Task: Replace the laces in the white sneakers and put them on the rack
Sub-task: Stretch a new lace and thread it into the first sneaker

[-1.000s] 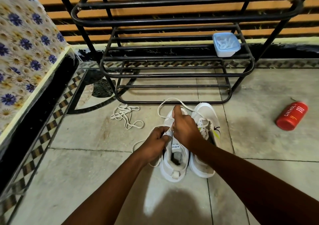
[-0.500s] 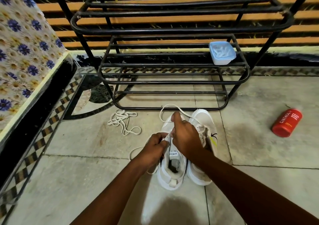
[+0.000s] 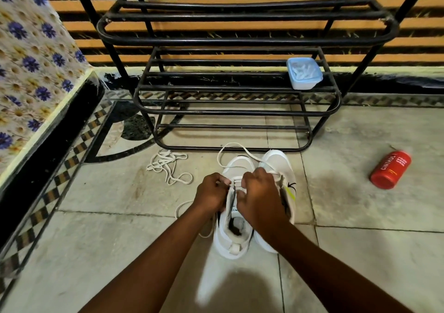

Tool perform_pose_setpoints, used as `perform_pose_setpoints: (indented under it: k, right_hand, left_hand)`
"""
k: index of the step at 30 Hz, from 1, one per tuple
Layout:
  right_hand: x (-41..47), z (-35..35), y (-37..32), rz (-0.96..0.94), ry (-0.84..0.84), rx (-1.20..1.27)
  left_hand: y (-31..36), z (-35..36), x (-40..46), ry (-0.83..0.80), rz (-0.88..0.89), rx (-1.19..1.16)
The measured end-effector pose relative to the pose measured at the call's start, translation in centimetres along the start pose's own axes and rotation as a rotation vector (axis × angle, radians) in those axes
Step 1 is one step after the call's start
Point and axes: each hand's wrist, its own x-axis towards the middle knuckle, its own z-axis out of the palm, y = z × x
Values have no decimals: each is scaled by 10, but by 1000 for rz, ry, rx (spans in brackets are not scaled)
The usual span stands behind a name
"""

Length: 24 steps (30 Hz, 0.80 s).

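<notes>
Two white sneakers sit side by side on the floor tiles, just in front of the black rack point(image 3: 240, 41). The left hand point(image 3: 211, 193) and the right hand point(image 3: 260, 196) are both over the left sneaker point(image 3: 234, 236). Their fingers are curled tight and pinch the new lace point(image 3: 236, 148) at its holes. The right sneaker point(image 3: 280, 166) touches it. An old lace point(image 3: 168, 166) lies loose to the left. A red bottle point(image 3: 390, 169) lies far right.
</notes>
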Motion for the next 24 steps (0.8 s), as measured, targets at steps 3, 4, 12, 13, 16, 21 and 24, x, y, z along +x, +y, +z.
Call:
perform_pose_setpoints:
  k: [3,4,12,13,16,21,24]
  right_hand:
    - [-17,-2,-6,-1,-76,69]
    - [-20,-2,-8,-4,-98,74]
    - [-18,5,-18,-30,-392,-99]
    - [-16,4,-20,-20,-438,-140]
    - [-10,5,-23,19,-521,-196]
    - [-9,9,-21,48,-541,-214]
    - [-9,12,-19,56,-533,-195]
  left_hand:
    - [1,7,2,105,20,60]
    - [-1,8,2,136,37,81]
    - [-3,5,4,180,201,290]
    - [-1,3,4,188,219,341]
    - [13,2,-3,233,318,615]
    - [47,-20,-9,407,499,476]
    - [74,-47,4,463,631,-11]
